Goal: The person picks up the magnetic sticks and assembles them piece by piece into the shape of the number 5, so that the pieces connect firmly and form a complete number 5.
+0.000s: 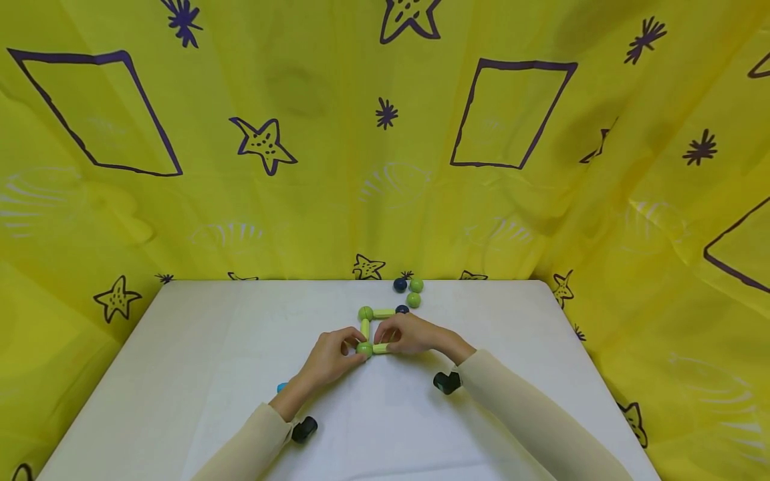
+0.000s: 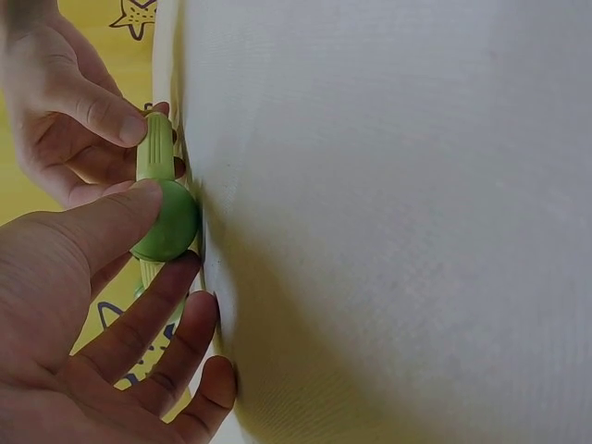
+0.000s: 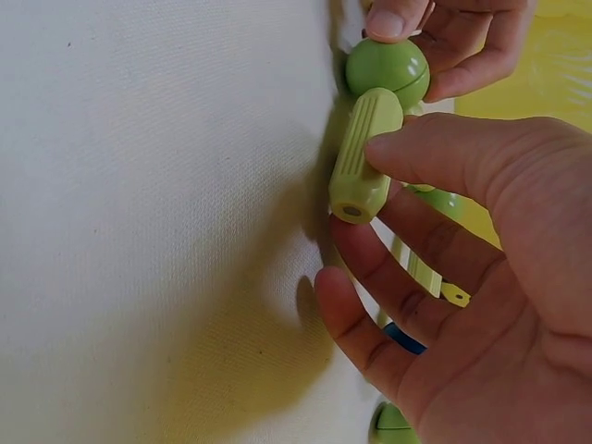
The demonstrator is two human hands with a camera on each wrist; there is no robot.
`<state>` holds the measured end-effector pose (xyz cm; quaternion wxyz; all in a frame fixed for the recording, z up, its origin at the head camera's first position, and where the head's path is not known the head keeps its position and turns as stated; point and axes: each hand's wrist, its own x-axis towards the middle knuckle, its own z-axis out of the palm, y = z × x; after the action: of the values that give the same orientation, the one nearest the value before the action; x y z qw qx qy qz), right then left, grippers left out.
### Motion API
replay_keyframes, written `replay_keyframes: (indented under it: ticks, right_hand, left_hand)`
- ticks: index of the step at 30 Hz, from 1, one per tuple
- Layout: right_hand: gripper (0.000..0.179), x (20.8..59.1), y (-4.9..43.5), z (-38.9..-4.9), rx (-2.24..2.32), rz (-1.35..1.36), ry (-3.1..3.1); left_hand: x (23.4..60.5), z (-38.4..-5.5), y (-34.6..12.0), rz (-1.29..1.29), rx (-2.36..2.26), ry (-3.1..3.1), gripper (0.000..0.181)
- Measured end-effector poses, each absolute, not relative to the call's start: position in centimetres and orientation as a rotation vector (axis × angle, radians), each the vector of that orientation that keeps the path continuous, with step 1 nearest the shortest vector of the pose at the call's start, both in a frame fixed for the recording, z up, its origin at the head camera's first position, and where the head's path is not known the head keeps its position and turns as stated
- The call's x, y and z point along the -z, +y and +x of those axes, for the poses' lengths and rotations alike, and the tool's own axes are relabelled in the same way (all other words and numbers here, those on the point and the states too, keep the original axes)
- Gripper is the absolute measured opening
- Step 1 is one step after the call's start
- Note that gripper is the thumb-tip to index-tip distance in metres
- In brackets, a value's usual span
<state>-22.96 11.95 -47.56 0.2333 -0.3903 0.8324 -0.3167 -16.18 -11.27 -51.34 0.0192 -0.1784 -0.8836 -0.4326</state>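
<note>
My left hand (image 1: 329, 357) pinches a green ball (image 1: 364, 350) between thumb and fingers on the white table. In my right hand (image 1: 416, 334) is a pale green ridged rod (image 1: 381, 348), held between thumb and fingers, its one end against that ball. The rod's free end (image 3: 352, 211) shows a small grey metal disc in the right wrist view. From the held ball another pale rod (image 1: 365, 328) runs back to a second green ball (image 1: 365, 312). A third rod (image 1: 383, 312) joins that one to a dark blue ball (image 1: 402, 309), partly covered by the right hand.
Behind the joined pieces lie a loose dark blue ball (image 1: 400, 285) and two loose green balls (image 1: 415, 300). Something light blue (image 1: 282, 387) shows beside the left wrist, mostly hidden. A yellow patterned curtain (image 1: 313, 214) borders the table (image 1: 180, 347) at the back and sides.
</note>
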Motion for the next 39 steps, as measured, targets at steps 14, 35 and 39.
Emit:
replay_keyframes:
  ticks: [14,35,39]
  right_hand:
    - [0.023,45.9,13.0,-22.8,0.832,-1.077,2.288]
    - [0.031,42.5,19.5,-24.3,0.904,-1.106,2.5]
    - [0.031,42.9,19.9,-24.6,0.916,-1.075,2.562]
  left_hand:
    - [51.4,-16.3,-11.3,-0.578,1.297,-2.749,0.019]
    - [51.6,-16.0,-11.3,-0.571,1.306,-2.743,0.02]
    - [51.6,-16.0,-11.3,-0.568,1.301,-2.742,0.02]
